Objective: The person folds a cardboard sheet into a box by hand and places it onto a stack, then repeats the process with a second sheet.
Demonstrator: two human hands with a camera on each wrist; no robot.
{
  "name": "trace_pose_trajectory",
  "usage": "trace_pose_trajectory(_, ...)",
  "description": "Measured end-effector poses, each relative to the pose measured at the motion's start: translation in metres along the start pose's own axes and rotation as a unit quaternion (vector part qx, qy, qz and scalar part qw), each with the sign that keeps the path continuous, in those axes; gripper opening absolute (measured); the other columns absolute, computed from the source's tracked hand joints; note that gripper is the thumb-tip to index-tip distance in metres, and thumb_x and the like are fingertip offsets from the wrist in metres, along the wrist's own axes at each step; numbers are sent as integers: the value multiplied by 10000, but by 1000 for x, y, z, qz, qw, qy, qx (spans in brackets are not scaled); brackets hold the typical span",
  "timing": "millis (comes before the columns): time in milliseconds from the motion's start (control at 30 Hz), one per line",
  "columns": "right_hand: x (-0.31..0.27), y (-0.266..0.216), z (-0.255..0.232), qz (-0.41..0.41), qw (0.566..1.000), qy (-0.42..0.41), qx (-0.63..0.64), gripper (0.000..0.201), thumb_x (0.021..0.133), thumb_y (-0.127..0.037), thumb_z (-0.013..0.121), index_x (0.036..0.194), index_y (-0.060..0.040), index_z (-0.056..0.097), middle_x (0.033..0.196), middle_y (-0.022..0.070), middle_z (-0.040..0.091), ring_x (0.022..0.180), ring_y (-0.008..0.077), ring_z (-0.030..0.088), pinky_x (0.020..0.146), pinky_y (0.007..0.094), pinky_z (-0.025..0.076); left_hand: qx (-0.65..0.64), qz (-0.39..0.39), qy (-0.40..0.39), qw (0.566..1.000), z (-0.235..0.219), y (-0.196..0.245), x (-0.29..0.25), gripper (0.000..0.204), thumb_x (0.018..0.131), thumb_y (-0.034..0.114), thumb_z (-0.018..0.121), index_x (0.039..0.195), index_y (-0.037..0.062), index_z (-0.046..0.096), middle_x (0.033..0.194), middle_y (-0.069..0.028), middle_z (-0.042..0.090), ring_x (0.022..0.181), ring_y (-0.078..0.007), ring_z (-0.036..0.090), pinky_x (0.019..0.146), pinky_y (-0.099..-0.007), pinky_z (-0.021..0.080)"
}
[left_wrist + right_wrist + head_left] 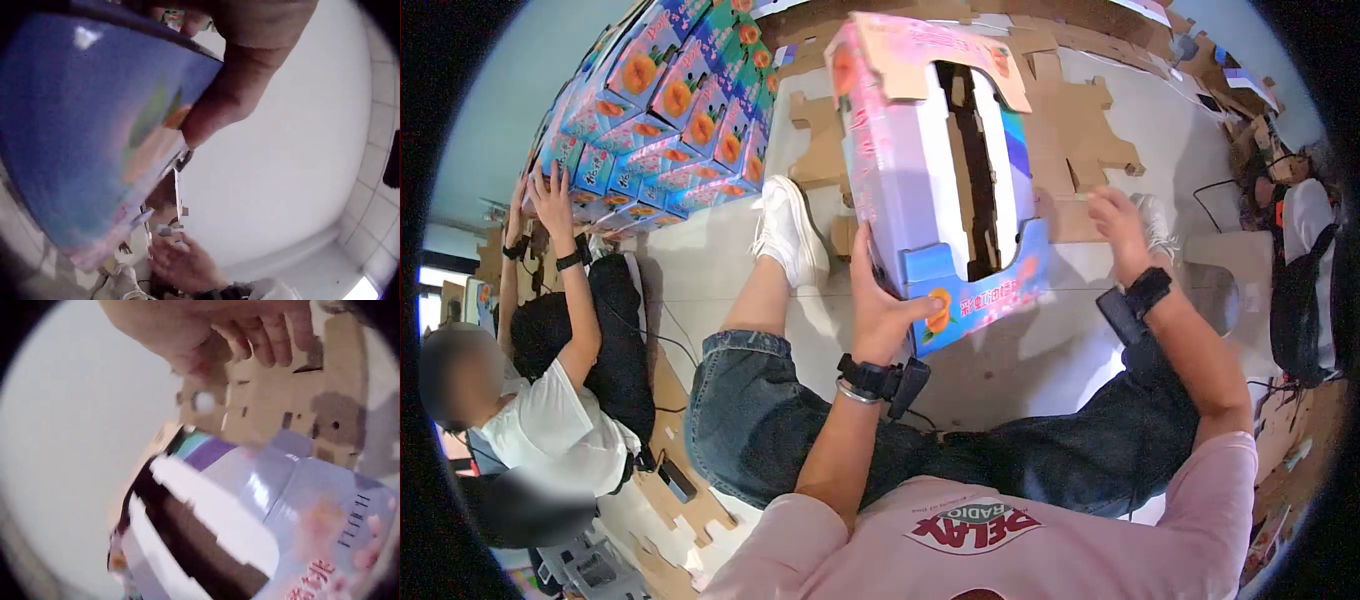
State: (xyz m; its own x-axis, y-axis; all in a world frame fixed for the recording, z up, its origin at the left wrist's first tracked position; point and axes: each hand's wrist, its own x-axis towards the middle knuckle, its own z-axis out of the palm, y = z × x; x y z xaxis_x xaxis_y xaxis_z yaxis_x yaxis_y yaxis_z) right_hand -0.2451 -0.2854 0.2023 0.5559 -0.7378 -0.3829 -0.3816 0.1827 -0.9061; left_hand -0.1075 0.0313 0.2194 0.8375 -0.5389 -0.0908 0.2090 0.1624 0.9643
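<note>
A printed cardboard peach box [875, 190] is held up tilted in front of the body, its long slot between white inner flaps facing me. My left hand [882, 315] grips its near left corner, thumb over the blue printed end. In the left wrist view that thumb presses beside a peach picture on the box [81, 144]. My right hand [1118, 228] hovers to the right of the box, apart from it, fingers loosely bent and holding nothing. From the right wrist, the right hand [250, 328] shows above the flaps and the box's side.
Several similar printed boxes [665, 110] are stacked at the upper left, where another person [560, 410] reaches with both hands. Flat brown cardboard pieces [1090, 120] lie on the floor beyond the box. A plastic stool [1235, 265] and a dark bag [1300, 290] stand at the right.
</note>
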Motion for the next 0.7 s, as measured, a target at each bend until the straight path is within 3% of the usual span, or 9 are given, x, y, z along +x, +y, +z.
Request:
trace_pose_trajectory(67,-37,-24,34,-199,969,-141,-46,376,862,-290,659,1127,-31,600,1044,63,629,985,150,583,866,297,454,276,127,31,952,1,-9,-1,1140,472,99,821,1455,17,249,1160,-162,465,1109,-336,479,1008,-425,367)
trace_pose_trajectory(133,-71,-36,71,-240,941,-230,-68,418,819,-236,715,1152,-14,593,1060,53,623,1032,142,560,897,315,443,321,106,45,940,14,-3,-10,1107,470,136,813,1441,13,296,1123,-174,475,1055,-345,454,964,-430,359)
trace_pose_trajectory(200,-93,-32,100,-257,927,-269,-42,440,741,-222,767,1091,-11,606,1032,81,624,1000,201,580,881,328,449,312,104,29,944,20,-8,-14,1111,473,168,811,1445,25,293,1106,-184,484,1047,-347,455,936,-424,371)
trace_pose_trajectory(233,-101,-34,106,-258,928,-267,-42,440,741,-222,767,1091,-11,606,1032,81,624,1000,201,580,881,328,449,357,120,33,926,24,-9,-18,1123,457,181,806,1448,41,298,1085,-187,490,1048,-355,448,932,-430,366)
trace_pose_trajectory(300,-112,-40,113,-337,899,-227,-164,462,623,-232,818,954,-4,591,946,133,605,911,279,581,815,354,454,360,115,41,925,25,-12,-22,1114,463,174,797,1450,50,297,1079,-185,487,1040,-359,445,931,-433,362)
trace_pose_trajectory(400,-118,-42,118,-372,879,-195,-227,473,537,-231,834,829,-6,538,836,162,562,812,338,547,731,388,441,379,103,50,918,32,-7,-32,1093,481,163,779,1455,66,295,1072,-185,483,1026,-364,437,923,-438,357)
trace_pose_trajectory(600,-122,-42,121,-310,898,-181,-253,419,538,-212,832,691,1,506,723,145,532,740,338,535,667,402,435,395,107,38,912,35,-5,-37,1111,488,159,806,1461,61,278,1111,-193,476,1045,-363,443,930,-437,365)
trace_pose_trajectory(700,-120,-40,121,-340,887,-177,-257,400,533,-195,834,683,7,523,719,146,543,715,320,549,651,387,442,408,109,30,906,36,-3,-38,1157,475,167,848,1465,43,261,1153,-199,472,1077,-362,457,953,-428,377)
